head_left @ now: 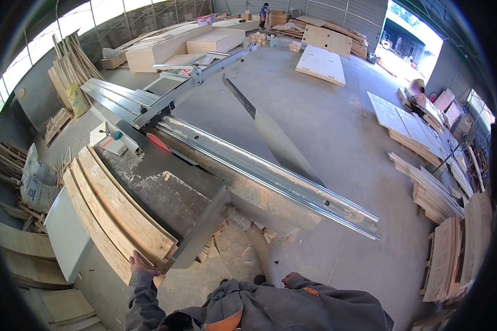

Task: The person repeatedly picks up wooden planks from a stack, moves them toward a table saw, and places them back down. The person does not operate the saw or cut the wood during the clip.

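My left hand (142,265) grips the near end of the long wooden boards (113,207), fingers on top and thumb toward the edge. Several of these pale boards lie side by side along the left of a dark saw table (174,193), their near ends by my body. Close to my waist on the right hangs my right hand (291,278), away from the boards; its fingers are mostly hidden. Beyond the boards, a red blade guard (158,142) sits on the table. A white fence piece with a green knob (116,135) rests at its far left.
A long metal sliding rail (270,174) runs along the table's right side. A ribbed hose (257,243) drops to the floor among wood scraps. Stacked panels (411,129) line the right, near a seated person (417,99). Filled sacks (38,185) stand left.
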{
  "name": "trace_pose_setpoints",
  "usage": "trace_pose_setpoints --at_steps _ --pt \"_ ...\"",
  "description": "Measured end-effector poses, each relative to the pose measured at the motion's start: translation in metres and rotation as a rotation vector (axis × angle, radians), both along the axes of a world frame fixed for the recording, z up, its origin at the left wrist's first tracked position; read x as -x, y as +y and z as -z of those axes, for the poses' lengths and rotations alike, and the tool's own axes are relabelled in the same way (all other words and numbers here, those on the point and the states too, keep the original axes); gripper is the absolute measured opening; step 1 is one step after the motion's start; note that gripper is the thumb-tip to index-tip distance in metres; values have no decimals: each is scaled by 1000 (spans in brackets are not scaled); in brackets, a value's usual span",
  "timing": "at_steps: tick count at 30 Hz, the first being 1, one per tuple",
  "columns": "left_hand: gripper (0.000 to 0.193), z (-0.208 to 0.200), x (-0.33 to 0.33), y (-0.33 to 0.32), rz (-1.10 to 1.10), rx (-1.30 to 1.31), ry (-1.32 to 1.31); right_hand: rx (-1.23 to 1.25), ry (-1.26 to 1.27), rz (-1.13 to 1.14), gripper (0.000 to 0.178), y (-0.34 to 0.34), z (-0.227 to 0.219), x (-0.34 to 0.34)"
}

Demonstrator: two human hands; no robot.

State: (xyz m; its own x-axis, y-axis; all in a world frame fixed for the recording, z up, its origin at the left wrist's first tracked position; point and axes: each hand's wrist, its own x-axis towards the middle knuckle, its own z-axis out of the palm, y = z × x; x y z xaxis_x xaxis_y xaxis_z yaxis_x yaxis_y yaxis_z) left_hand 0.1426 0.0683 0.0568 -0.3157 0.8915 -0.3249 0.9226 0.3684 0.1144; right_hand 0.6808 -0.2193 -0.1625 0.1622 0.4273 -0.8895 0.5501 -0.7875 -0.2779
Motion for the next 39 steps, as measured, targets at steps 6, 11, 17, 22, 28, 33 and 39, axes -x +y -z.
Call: trace_pose_setpoints --at_steps 6,11,17,22,28,33,39 --pt "141 -12 -11 3 -4 73 33 29 39 133 32 -1 -2 3" --pt "143 47 29 6 111 12 140 29 37 134 32 2 -8 5" --pt "143 20 4 8 8 58 70 46 22 133 32 1 -8 5" --pt "143 25 6 8 1 60 100 19 -16 76 33 -3 5 3" --pt "142 -2 -4 4 -31 68 -16 26 4 92 35 -5 8 4" --pt "142 43 28 6 47 41 85 51 2 74 34 2 -15 6" --pt "141 61 33 11 76 49 119 62 -33 23 33 -1 -12 5"
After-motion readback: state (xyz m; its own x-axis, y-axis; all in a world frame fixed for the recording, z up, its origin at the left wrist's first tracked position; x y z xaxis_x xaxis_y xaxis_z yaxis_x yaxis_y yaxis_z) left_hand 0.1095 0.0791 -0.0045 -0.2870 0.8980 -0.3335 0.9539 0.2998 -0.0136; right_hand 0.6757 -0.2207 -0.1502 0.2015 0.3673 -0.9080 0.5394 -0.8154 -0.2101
